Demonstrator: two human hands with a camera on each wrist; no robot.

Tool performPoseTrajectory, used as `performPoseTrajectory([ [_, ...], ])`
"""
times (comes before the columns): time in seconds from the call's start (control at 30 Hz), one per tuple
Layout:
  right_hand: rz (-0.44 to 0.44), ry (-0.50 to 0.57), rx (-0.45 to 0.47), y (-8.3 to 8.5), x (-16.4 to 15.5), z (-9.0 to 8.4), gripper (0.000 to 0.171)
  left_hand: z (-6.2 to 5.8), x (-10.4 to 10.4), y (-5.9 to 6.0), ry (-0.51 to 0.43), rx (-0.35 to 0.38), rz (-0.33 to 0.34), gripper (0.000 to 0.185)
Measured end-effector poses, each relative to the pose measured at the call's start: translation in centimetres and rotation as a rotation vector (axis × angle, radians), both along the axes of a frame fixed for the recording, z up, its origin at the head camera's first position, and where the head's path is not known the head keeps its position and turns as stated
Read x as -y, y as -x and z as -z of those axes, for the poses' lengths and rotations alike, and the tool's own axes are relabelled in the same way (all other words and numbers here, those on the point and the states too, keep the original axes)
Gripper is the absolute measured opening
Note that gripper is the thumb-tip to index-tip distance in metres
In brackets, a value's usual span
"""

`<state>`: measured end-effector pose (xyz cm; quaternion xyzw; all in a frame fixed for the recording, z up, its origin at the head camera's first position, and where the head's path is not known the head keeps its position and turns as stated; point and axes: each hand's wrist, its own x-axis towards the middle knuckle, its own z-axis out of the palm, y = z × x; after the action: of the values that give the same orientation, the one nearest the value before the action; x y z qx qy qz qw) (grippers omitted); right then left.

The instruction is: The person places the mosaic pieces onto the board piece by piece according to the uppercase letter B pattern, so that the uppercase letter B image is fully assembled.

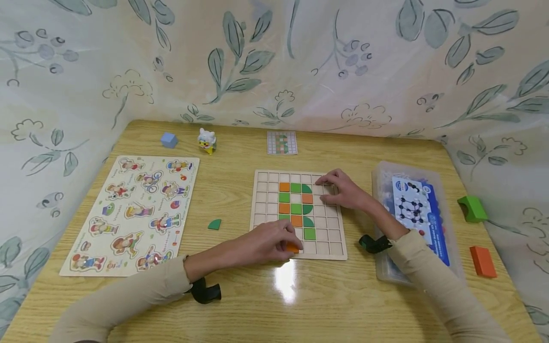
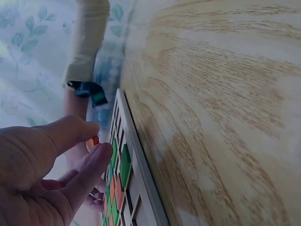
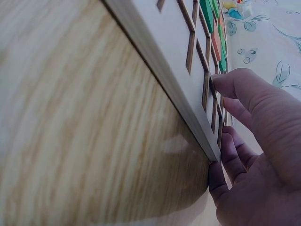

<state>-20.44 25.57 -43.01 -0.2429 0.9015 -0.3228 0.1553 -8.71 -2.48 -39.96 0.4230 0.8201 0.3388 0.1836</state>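
A wooden grid board [image 1: 328, 247] lies mid-table, with orange and green tiles set in its middle cells. My left hand [image 1: 291, 245] is at the board's near edge and pinches a small orange piece [image 1: 293, 248] between thumb and fingers. The left wrist view shows that orange piece [image 2: 94, 140] at the left hand's [image 2: 93, 145] fingertips, beside the board [image 2: 141, 188]. My right hand [image 1: 339, 188] rests on the board's far right part with its fingers laid flat. In the right wrist view the right hand [image 3: 225, 117] touches the board's edge [image 3: 178, 89].
A loose green quarter-round piece [image 1: 215, 224] lies left of the board. A figure puzzle [image 1: 128, 214], blue cube [image 1: 169, 139], small toy [image 1: 207, 140] and pattern card [image 1: 281, 142] sit further off. At the right are a plastic box [image 1: 381, 267], a green arch block [image 1: 472, 208] and an orange block [image 1: 482, 261].
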Motion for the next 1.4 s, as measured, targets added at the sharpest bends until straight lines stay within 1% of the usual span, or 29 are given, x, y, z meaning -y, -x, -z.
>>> performPoseTrajectory([
  [0.13, -0.002, 0.007, -0.005, 0.0, 0.1, -0.2, 0.038, 0.1, -0.2, 0.1, 0.007, 0.010, 0.002, 0.018],
  [0.23, -0.010, 0.011, -0.009, -0.1, 0.1, -0.2, 0.038, 0.1, -0.4, 0.2, 0.014, -0.001, -0.003, 0.018],
  [0.4, -0.009, 0.011, -0.001, 0.0, 0.1, -0.1, 0.038, 0.2, -0.9, 0.4, 0.032, -0.040, -0.011, 0.017],
  [0.63, 0.004, 0.011, 0.009, 0.0, 0.1, -0.2, 0.038, 0.4, -1.6, 0.4, 0.044, -0.106, 0.022, 0.017],
  [0.83, 0.004, 0.011, 0.011, 0.0, 0.1, -0.1, 0.038, 1.1, -2.1, 0.1, 0.099, -0.138, 0.000, 0.017],
  [1.0, 0.002, 0.010, 0.016, 0.0, 0.1, 0.0, 0.038, 1.3, -2.3, -0.2, 0.125, -0.161, -0.017, 0.015],
  [1.13, 0.001, 0.010, 0.014, 0.0, 0.1, -0.1, 0.038, 1.2, -2.3, -0.3, 0.125, -0.168, -0.029, 0.015],
  [1.4, 0.003, 0.008, 0.011, 0.0, 0.1, 0.0, 0.038, 1.4, -2.0, -0.3, 0.088, -0.178, -0.034, 0.013],
])
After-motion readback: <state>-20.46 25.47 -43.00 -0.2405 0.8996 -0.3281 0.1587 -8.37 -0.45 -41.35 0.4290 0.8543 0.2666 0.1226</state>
